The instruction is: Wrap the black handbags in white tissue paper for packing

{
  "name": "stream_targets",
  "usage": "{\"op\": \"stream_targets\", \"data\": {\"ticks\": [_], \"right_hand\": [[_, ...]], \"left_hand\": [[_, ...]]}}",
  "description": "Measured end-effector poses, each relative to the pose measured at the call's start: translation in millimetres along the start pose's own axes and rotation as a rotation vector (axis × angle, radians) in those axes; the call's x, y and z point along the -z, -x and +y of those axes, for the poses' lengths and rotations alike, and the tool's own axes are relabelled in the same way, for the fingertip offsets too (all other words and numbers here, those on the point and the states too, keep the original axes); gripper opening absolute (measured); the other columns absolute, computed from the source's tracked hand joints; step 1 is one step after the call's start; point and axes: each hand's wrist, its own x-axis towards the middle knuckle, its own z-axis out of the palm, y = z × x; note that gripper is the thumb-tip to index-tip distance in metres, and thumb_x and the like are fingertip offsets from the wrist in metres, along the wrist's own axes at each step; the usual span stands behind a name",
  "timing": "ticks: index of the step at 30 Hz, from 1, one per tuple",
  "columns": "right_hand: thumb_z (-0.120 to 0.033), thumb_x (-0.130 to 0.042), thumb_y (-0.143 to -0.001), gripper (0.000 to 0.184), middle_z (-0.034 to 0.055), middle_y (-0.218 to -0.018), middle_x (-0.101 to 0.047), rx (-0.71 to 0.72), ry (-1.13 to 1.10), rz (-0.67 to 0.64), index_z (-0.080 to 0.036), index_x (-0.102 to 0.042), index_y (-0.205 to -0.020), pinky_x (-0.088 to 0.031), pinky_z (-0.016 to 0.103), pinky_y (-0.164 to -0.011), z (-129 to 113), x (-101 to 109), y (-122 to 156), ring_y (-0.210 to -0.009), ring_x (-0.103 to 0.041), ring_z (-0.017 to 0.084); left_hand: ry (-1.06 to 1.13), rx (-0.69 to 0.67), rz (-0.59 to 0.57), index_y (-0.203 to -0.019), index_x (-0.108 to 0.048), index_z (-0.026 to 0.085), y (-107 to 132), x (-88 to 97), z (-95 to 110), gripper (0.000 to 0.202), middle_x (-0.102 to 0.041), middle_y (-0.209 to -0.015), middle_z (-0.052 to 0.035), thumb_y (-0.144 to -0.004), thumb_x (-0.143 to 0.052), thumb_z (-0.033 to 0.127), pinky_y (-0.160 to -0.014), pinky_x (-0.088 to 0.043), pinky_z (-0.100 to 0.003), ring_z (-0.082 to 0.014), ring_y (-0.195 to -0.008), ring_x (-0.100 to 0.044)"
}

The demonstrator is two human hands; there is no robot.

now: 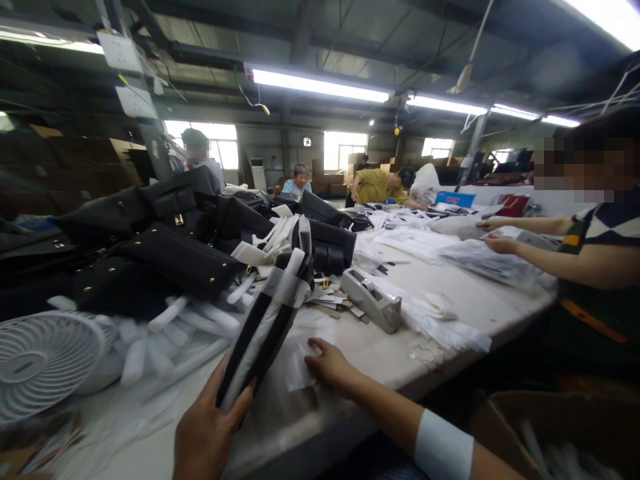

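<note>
My left hand [207,427] is closed around the lower end of a bundle of black straps [250,327], which tilts up and to the right. A white padding tube [260,333] runs along the straps, and a pale, translucent band [287,287] wraps their upper part. Low over the table, my right hand [333,367] has its fingers curled at a clear plastic piece [300,367], which looks pinched at its edge. A grey tape dispenser [373,300] stands just beyond my right hand. Small cardboard pieces [335,300] lie beside the dispenser.
Black bags [175,260] are heaped at the left, with white tubes [170,327] before them. A white fan [40,363] stands at the near left. At the right, a co-worker's hands [500,240] hold plastic bags. An open carton [550,400] sits below the table edge.
</note>
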Motion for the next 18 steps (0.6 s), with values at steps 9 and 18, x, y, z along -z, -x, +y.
{"op": "stream_targets", "data": {"ticks": [9,18], "right_hand": [[-0.012,-0.060,-0.087,0.053,0.0169,-0.144,-0.049,0.322,0.485,0.035,-0.022,-0.052,-0.138,-0.040,0.053,-0.106,-20,14,17,-0.122,-0.056,0.032],[-0.013,-0.072,-0.083,0.037,0.0042,-0.141,-0.054,0.573,0.748,-0.122,-0.027,-0.068,-0.117,-0.044,0.041,-0.103,-33,-6,-45,-0.122,-0.055,0.026]], "left_hand": [[0.051,-0.014,0.033,-0.143,-0.046,0.031,-5,-2.1,-11,0.069,-0.069,-0.126,0.0011,-0.083,-0.052,0.065,-0.081,-0.055,-0.030,-0.0282,-0.116,-0.065],[0.095,0.051,0.000,-0.145,-0.042,0.033,-8,-5.9,-17,0.073,-0.067,-0.130,0.0015,-0.082,-0.051,0.068,-0.087,-0.052,-0.033,-0.0275,-0.120,-0.062]]}}
